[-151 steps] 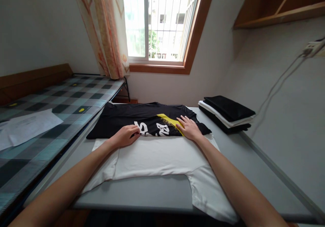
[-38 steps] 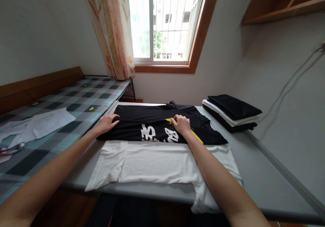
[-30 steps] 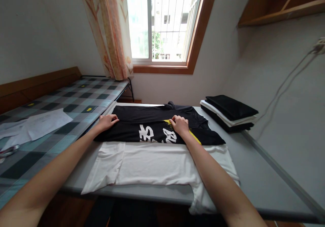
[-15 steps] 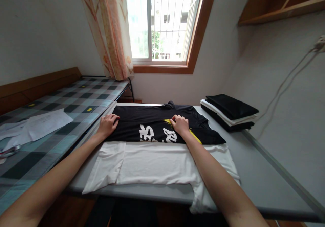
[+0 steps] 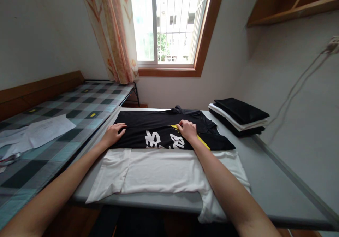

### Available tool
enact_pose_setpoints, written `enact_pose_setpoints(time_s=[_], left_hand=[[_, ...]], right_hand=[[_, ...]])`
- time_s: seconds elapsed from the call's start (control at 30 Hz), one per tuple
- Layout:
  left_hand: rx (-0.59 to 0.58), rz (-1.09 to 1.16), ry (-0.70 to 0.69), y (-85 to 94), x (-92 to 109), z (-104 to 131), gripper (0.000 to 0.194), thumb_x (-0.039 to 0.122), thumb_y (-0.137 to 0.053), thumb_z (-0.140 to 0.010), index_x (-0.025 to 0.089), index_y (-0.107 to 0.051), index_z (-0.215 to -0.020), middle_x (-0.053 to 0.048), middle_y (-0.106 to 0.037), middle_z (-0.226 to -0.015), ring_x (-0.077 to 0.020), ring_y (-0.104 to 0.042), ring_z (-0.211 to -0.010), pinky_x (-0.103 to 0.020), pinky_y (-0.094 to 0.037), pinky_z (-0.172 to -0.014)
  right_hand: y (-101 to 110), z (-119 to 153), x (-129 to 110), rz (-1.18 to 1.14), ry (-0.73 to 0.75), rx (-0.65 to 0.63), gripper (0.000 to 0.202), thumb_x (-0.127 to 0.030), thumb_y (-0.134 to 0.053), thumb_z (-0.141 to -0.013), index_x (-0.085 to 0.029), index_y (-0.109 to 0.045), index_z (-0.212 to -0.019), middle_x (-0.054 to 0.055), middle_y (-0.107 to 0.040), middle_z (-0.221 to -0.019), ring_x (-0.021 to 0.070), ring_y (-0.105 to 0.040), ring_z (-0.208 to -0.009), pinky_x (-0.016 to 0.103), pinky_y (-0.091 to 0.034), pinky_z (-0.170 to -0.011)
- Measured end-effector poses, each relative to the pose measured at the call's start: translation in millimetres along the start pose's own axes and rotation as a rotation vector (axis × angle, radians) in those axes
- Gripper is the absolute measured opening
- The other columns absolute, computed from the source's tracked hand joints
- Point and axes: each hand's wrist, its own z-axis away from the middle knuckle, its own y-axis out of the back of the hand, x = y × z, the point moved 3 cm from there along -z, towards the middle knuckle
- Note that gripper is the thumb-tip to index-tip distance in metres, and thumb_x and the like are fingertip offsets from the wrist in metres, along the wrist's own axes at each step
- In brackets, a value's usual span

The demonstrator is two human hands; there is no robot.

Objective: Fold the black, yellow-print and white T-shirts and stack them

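Note:
A black shirt [image 5: 148,124] with white lettering and a yellow stripe lies folded lengthwise across the table. Nearer me is a white shirt [image 5: 161,170], spread beside it, its sleeve drooping over the front edge. My left hand [image 5: 115,134] rests at the left end of the black shirt, fingers stretched over the cloth. My right hand [image 5: 187,129] is on the middle of the black shirt by the yellow stripe, its fingers bent together on the fabric; whether cloth is pinched under them is hidden.
Folded black and white clothes [image 5: 239,115] are stacked at the table's back right. The grey table [image 5: 275,184] extends right to the wall. At left, a checkered mattress [image 5: 92,92] bears papers [image 5: 45,132]. A curtained window is behind, a wooden shelf upper right.
My left hand has shifted slightly down, and its fingers have straightened over the black shirt. My right hand and both shirts look much the same.

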Motion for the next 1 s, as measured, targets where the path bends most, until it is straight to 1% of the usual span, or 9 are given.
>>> enact_pose_setpoints(time_s=[0.17, 0.3, 0.4, 0.47, 0.53, 0.63, 0.7, 0.87, 1.0], left_hand=[[0.005, -0.011, -0.006, -0.4, 0.0, 0.4, 0.038, 0.042, -0.042, -0.09, 0.018, -0.068, -0.106, -0.01, -0.068, -0.122, -0.0253, -0.06, -0.117, -0.04, -0.043, -0.102], [0.021, -0.095, 0.007, 3.3, 4.9, 0.6, 0.035, 0.036, -0.043, -0.089, 0.019, -0.067, -0.109, -0.01, -0.067, -0.123, -0.0266, -0.057, -0.12, -0.042, -0.041, -0.103], [0.037, -0.165, -0.047, 9.1, 15.0, 1.1, 0.032, 0.031, -0.045, -0.089, 0.021, -0.067, -0.11, -0.01, -0.067, -0.123, -0.0272, -0.057, -0.12, -0.043, -0.039, -0.103], [0.027, -0.177, -0.108, 12.4, 23.8, 2.3, 0.03, 0.03, -0.046, -0.09, 0.021, -0.068, -0.108, -0.009, -0.068, -0.118, -0.027, -0.058, -0.115, -0.042, -0.04, -0.099], [-0.002, -0.169, -0.156, 14.5, 32.2, 4.3, 0.029, 0.031, -0.046, -0.091, 0.02, -0.069, -0.103, -0.009, -0.069, -0.111, -0.0259, -0.061, -0.105, -0.04, -0.043, -0.093], [-0.1, -0.114, -0.214, 15.4, 41.9, 9.3, 0.03, 0.038, -0.046, -0.094, 0.021, -0.07, -0.098, -0.007, -0.069, -0.1, -0.0217, -0.062, -0.091, -0.034, -0.046, -0.083], [-0.159, -0.068, -0.243, 16.7, 45.3, 13.7, 0.032, 0.043, -0.047, -0.094, 0.021, -0.07, -0.098, -0.006, -0.068, -0.097, -0.0192, -0.062, -0.087, -0.03, -0.047, -0.078], [-0.236, -0.011, -0.258, 25.2, 41.3, 27.1, 0.035, 0.05, -0.051, -0.092, 0.021, -0.07, -0.099, -0.004, -0.067, -0.091, -0.0169, -0.063, -0.08, -0.027, -0.047, -0.072], [-0.3, 0.022, -0.294, 34.2, 36.1, 38.5, 0.031, 0.044, -0.053, -0.092, 0.02, -0.072, -0.098, -0.006, -0.068, -0.094, -0.0181, -0.064, -0.082, -0.028, -0.049, -0.075]], right_hand=[[-0.2, -0.3, -0.2, -0.001, 0.0, -0.013, 0.026, -0.044, -0.049, -0.095, -0.022, -0.063, -0.095, 0.009, -0.068, -0.103, 0.0252, -0.058, -0.1, 0.036, -0.036, -0.085], [-0.1, 0.6, -0.9, 0.004, 0.003, -0.005, 0.026, -0.044, -0.049, -0.095, -0.022, -0.063, -0.094, 0.008, -0.068, -0.103, 0.0256, -0.058, -0.1, 0.037, -0.036, -0.085], [0.4, 1.6, -1.7, 0.01, 0.017, 0.005, 0.026, -0.043, -0.048, -0.096, -0.022, -0.063, -0.095, 0.008, -0.068, -0.103, 0.0255, -0.057, -0.101, 0.037, -0.035, -0.085], [0.3, 1.8, -1.9, 0.012, 0.019, 0.005, 0.026, -0.042, -0.047, -0.096, -0.022, -0.063, -0.095, 0.009, -0.067, -0.104, 0.0254, -0.057, -0.101, 0.037, -0.035, -0.086], [-0.1, 1.6, -1.7, 0.012, 0.015, 0.006, 0.026, -0.043, -0.047, -0.096, -0.022, -0.063, -0.095, 0.008, -0.067, -0.104, 0.0254, -0.057, -0.101, 0.037, -0.035, -0.086], [-0.9, 1.2, -1.2, 0.015, 0.011, 0.005, 0.026, -0.043, -0.047, -0.096, -0.022, -0.063, -0.095, 0.009, -0.067, -0.104, 0.0255, -0.057, -0.101, 0.037, -0.035, -0.085], [-1.0, 1.1, -1.1, 0.016, 0.014, 0.005, 0.026, -0.043, -0.047, -0.096, -0.022, -0.063, -0.096, 0.009, -0.067, -0.104, 0.0256, -0.057, -0.101, 0.037, -0.035, -0.085], [-0.3, 1.6, -1.4, 0.026, 0.019, 0.003, 0.027, -0.043, -0.047, -0.096, -0.021, -0.063, -0.096, 0.009, -0.067, -0.104, 0.0257, -0.057, -0.1, 0.036, -0.036, -0.085], [0.1, 1.9, -1.7, 0.026, 0.016, -0.002, 0.027, -0.043, -0.046, -0.096, -0.021, -0.063, -0.096, 0.01, -0.067, -0.104, 0.0256, -0.057, -0.1, 0.037, -0.036, -0.085]])
